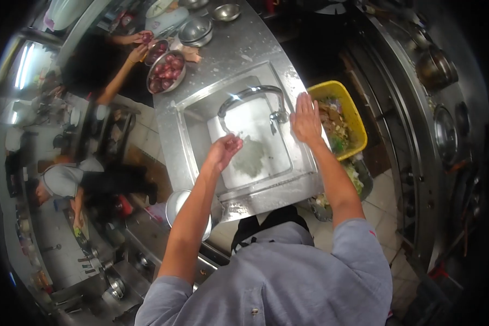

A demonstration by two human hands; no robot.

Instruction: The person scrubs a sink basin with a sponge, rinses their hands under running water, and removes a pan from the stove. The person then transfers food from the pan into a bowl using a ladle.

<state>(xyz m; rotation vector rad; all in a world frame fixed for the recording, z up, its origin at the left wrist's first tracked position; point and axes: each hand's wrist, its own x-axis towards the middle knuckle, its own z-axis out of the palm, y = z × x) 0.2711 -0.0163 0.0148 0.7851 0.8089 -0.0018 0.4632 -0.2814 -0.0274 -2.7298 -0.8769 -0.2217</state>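
My left hand [224, 150] is over the left side of the steel sink, near the end of the curved faucet [250, 91]. Its fingers are curled, and whatever they hold, if anything, is too small to make out. Flat on the steel counter [301, 163], right of the faucet base, lies my right hand [306, 120], fingers stretched and nothing in it. A white board or tray [247, 122] and a greyish wet patch [250, 157] show inside the sink [187, 130].
Beyond the counter's right edge stands a yellow bin [358, 119] with food scraps. A bowl of red onions [167, 71] sits at the upper left, where a co-worker's hands [139, 46] hold an onion. Another person [65, 179] bends over a lower-left counter. A white bucket [179, 206] stands near my left forearm.
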